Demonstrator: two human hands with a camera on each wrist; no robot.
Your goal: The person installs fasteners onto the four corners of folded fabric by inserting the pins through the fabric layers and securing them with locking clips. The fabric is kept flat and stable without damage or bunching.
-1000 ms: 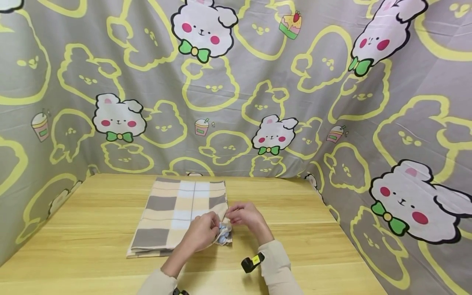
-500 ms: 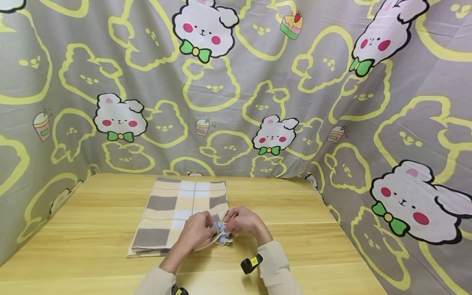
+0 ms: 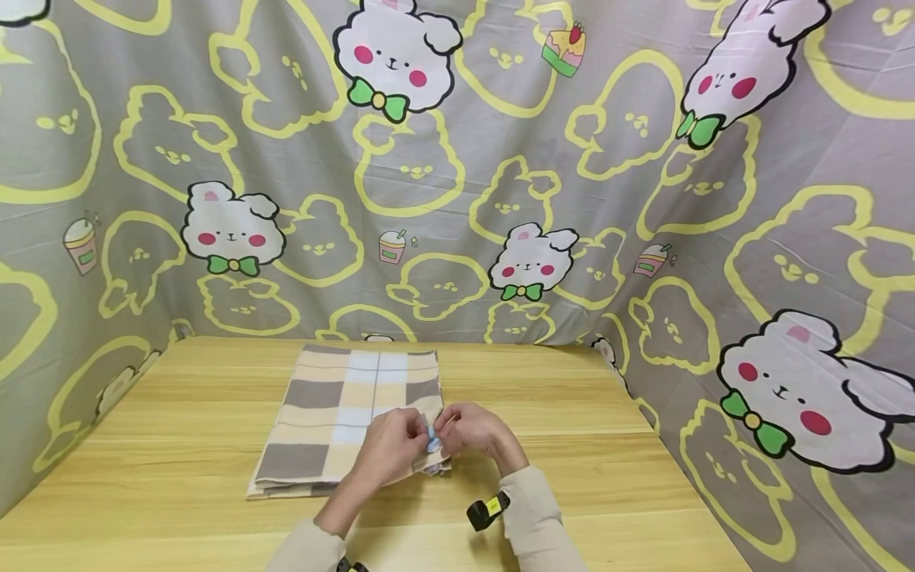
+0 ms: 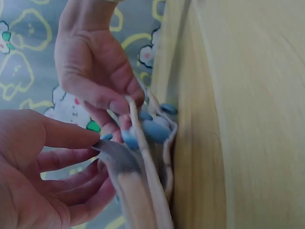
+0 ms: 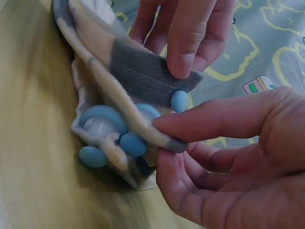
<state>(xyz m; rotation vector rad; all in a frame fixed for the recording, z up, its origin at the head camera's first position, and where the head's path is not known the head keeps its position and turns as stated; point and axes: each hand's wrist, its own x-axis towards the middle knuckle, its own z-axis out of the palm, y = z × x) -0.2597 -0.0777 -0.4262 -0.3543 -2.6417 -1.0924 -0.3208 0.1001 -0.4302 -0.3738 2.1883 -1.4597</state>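
A plaid cloth [image 3: 350, 397] in beige, grey and pale blue lies folded into layers on the table. At its near right corner, my left hand [image 3: 389, 445] pinches a grey stitched edge [image 5: 143, 71] between thumb and finger. Close beside it, my right hand [image 3: 472, 429] pinches a rolled beige edge of the same cloth, as the right wrist view shows. Several rounded blue pieces [image 5: 133, 144] sit among the bunched layers; one blue knob [image 5: 179, 100] is at the grey edge, near the left thumb. What these pieces are attached to is partly hidden by the fabric.
The wooden table [image 3: 572, 461] extends around the cloth on all sides. A grey curtain [image 3: 457, 175] with yellow outlines and white rabbits hangs behind it and along both sides. A black camera [image 3: 486, 512] is strapped at the right sleeve.
My right hand has come left and down to the cloth's corner. My left hand first drew back left, then returned right, and the blue pieces now show less in the head view.
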